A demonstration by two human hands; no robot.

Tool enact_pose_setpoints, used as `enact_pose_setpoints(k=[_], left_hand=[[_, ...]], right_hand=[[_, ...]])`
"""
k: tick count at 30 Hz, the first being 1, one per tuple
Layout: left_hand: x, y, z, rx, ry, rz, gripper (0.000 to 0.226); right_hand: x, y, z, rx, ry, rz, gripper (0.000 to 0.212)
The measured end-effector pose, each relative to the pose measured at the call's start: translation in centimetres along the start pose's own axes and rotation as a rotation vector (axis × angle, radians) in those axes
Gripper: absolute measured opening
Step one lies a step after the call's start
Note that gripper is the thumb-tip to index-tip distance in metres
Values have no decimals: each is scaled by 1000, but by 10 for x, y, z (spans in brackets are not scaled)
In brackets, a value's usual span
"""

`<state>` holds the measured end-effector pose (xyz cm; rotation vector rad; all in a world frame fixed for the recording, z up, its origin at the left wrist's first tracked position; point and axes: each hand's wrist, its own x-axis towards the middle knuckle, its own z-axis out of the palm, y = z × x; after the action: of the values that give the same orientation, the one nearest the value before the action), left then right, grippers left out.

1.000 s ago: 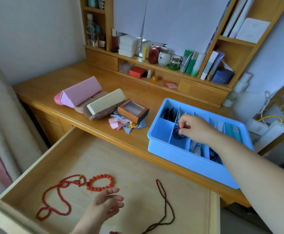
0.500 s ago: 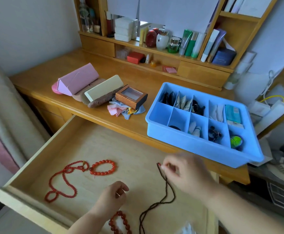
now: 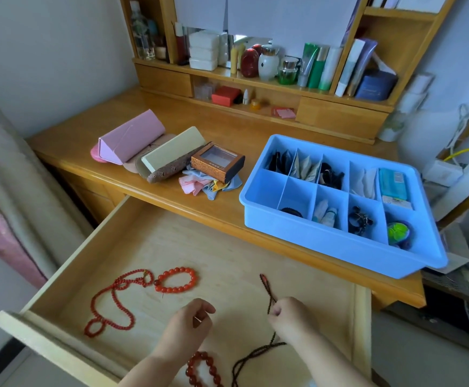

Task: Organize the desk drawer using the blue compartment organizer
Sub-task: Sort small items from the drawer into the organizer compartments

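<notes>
— So, which hand has it?
— Right hand [image 3: 289, 317] pinches the dark bead strand [image 3: 267, 286]; left hand [image 3: 191, 322], loosely curled, holds nothing.
— And the strand's line?
— Near-to-far along the drawer [image 3: 227, 247]; the blue organizer [image 3: 339, 241] sits beyond, up-right, nearer the right hand.

Head view, down over drawer [image 3: 227, 247]
</notes>
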<state>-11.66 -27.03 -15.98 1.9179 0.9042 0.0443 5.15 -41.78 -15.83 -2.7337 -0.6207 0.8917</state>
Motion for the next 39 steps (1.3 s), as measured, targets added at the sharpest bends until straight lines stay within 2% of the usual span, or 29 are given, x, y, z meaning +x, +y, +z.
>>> enact_pose_setpoints(k=[2, 5, 7, 8, 10, 11, 13, 15, 17, 20, 22, 23, 25, 27, 30, 33, 35, 39], left_hand=[[-2, 11, 1, 30, 31, 91, 28], [-5, 38, 6, 111, -2, 373, 47], [-7, 60, 13, 181, -73, 499, 53], [-9, 73, 16, 190, -105, 510, 44], [-13, 95, 15, 92, -114, 427, 26], [-14, 101, 11, -2, -68, 351, 25], [-12, 107, -5, -216, 84, 186, 24], [-9, 106, -30, -430, 199, 36, 20], [-7, 101, -57, -639, 246, -66, 17], [-8, 93, -92, -853, 285, -117, 9], [-13, 92, -106, -945, 282, -115, 7], [-17, 94, -109, -968, 276, -112, 7], [-29, 103, -108, -848, 270, -89, 12], [-42, 117, -100, -494, 300, 7, 16], [-61, 145, -78, 17, 246, 337, 15], [-73, 168, -52, 287, 78, 514, 13], [-72, 179, -41, 342, 95, 517, 11], [-52, 186, -43, 154, 142, 366, 14]], right_hand=[[-11, 2, -7, 280, -86, -83, 24], [-37, -6, -28, 766, -297, -191, 20], [-54, -11, -44, 936, -384, -276, 18], [-62, -13, -53, 949, -381, -318, 17], [-76, -10, -68, 904, -317, -370, 8], [-82, -7, -74, 846, -270, -379, 5], [-86, 5, -80, 639, -91, -353, 30], [-89, 17, -86, 522, 114, -291, 28], [-90, 27, -89, 595, 239, -231, 16], [-89, 40, -88, 758, 345, -202, 12], [-90, 43, -86, 964, 326, -168, 10], [-90, 42, -85, 1115, 264, -155, 13], [-94, 35, -85, 1471, 56, -178, 19], [-100, 23, -91, 1686, -104, -258, 19], [-109, 0, -101, 1694, -163, -412, 19], [-120, -22, -106, 1597, -232, -483, 21], [-127, -30, -106, 1505, -334, -499, 26], [-138, -25, -108, 1434, -444, -408, 21]])
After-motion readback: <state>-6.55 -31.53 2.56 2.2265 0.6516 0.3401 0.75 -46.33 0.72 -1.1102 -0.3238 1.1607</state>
